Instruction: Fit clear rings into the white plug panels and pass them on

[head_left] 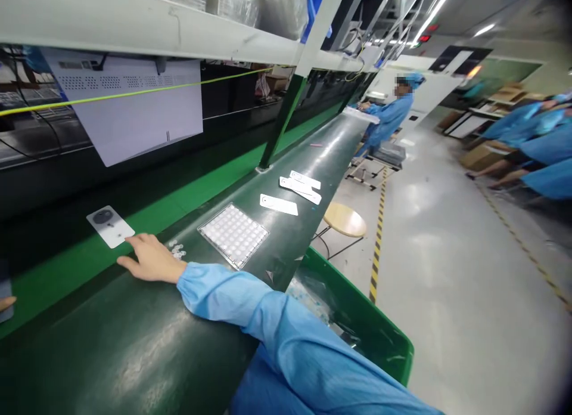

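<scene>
My right hand (149,258) is low over the green belt, palm down, with its thumb held apart from the fingers. Its fingertips are at the near corner of a white card-like panel (117,231) with a dark round patch. Small clear round pieces (177,250) lie beside the wrist. Past them sits a clear tray (235,235) with rows of white round pieces. At the left frame edge only a fingertip of my left hand (7,303) shows, on a grey-blue flat piece (5,287); the rest is out of view.
White flat strips (279,204) lie farther along the green belt (147,355). A green bin (375,325) with clear plastic stands at the right, near a round stool (344,219). Overhead runs a shelf (223,24) on a post (283,123). A co-worker (393,111) stands farther off.
</scene>
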A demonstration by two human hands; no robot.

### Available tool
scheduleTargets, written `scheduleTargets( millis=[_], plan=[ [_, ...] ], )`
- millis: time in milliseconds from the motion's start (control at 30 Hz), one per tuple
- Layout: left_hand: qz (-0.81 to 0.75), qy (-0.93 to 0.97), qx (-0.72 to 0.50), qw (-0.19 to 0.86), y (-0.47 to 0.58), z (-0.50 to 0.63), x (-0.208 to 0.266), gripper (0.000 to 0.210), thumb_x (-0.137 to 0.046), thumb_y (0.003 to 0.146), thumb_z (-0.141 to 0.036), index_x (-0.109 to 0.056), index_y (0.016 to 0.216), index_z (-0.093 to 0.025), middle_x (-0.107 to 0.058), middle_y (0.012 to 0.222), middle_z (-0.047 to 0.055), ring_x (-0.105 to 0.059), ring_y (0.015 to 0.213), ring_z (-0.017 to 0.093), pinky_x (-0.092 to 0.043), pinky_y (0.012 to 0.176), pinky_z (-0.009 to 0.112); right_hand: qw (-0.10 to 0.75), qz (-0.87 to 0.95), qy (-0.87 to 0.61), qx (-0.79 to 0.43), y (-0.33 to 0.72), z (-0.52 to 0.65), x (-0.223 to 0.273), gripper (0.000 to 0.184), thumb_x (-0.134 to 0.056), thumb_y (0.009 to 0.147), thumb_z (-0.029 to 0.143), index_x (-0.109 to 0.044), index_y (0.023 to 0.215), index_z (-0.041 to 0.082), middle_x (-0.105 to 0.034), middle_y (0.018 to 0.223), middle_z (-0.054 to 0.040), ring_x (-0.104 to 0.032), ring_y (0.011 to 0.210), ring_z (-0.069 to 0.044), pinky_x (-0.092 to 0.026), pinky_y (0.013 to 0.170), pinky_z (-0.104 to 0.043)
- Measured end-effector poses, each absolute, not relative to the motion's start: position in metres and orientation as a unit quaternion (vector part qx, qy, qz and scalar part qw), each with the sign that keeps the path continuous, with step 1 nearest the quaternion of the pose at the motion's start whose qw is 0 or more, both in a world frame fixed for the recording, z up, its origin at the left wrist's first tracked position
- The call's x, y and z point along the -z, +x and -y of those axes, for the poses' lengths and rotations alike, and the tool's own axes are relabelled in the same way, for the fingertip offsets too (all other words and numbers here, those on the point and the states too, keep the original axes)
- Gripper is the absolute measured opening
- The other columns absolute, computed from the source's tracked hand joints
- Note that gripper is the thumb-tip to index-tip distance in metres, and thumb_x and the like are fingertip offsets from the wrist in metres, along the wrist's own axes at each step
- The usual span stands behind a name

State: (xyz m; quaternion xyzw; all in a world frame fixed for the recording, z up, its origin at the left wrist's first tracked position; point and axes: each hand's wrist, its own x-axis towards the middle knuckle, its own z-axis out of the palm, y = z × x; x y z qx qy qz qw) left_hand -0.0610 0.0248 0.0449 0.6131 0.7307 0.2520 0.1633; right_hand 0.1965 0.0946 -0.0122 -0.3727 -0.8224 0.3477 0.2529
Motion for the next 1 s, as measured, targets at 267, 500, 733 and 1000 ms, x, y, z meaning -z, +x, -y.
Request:
scheduleTargets(
  millis=[267, 500, 733, 1000],
  plan=[
    [-0.776, 0.466, -0.392, 0.165, 0.036, 0.047, -0.009, 0.056, -0.065, 0.075, -0.073, -0.064, 0.105, -0.026, -0.072, 0.086, 0.002, -0.071, 0.077, 0.03, -0.06, 0.066, 0.042, 0.309, 0.697, -0.295, -0.576, 0.259, -0.032, 0.043, 0.045, -0.067, 0.094, 0.047, -0.065, 0.128, 0.017, -0.076, 0.109, -0.0079, -0.072, 0.101, -0.021, -0.058, 0.085, -0.031],
    [-0.608, 0.405, -0.495, 0.469, 0.169, 0.103, 0.026, 0.051, -0.069, 0.088, -0.053, -0.058, 0.124, -0.018, -0.071, 0.098, 0.006, -0.067, 0.068, 0.018, -0.058, 0.056, 0.03, 0.409, 0.542, -0.322, -0.66, 0.303, 0.021, 0.043, 0.035, -0.07, 0.089, 0.052, -0.071, 0.091, 0.018, -0.069, 0.076, -0.0014, -0.06, 0.059, -0.011, -0.05, 0.053, -0.022],
    [-0.502, 0.36, -0.585, 0.526, 0.162, 0.114, 0.029, 0.048, -0.068, 0.092, -0.052, -0.066, 0.125, -0.017, -0.071, 0.124, 0.012, -0.068, 0.113, 0.027, -0.055, 0.098, 0.037, 0.309, 0.521, -0.284, -0.743, 0.326, 0.039, 0.045, 0.037, -0.074, 0.086, 0.055, -0.071, 0.09, 0.018, -0.064, 0.074, -0.001, -0.056, 0.062, -0.012, -0.046, 0.055, -0.023],
    [-0.457, 0.252, -0.65, 0.552, 0.182, 0.097, 0.038, 0.074, -0.086, 0.075, -0.05, -0.058, 0.136, -0.019, -0.074, 0.095, 0.004, -0.07, 0.076, 0.014, -0.058, 0.078, 0.028, 0.128, 0.268, -0.218, -0.929, 0.321, 0.057, 0.061, 0.04, -0.086, 0.072, 0.051, -0.066, 0.085, 0.019, -0.049, 0.065, 0.0049, -0.043, 0.053, -0.009, -0.039, 0.048, -0.022]
  ],
)
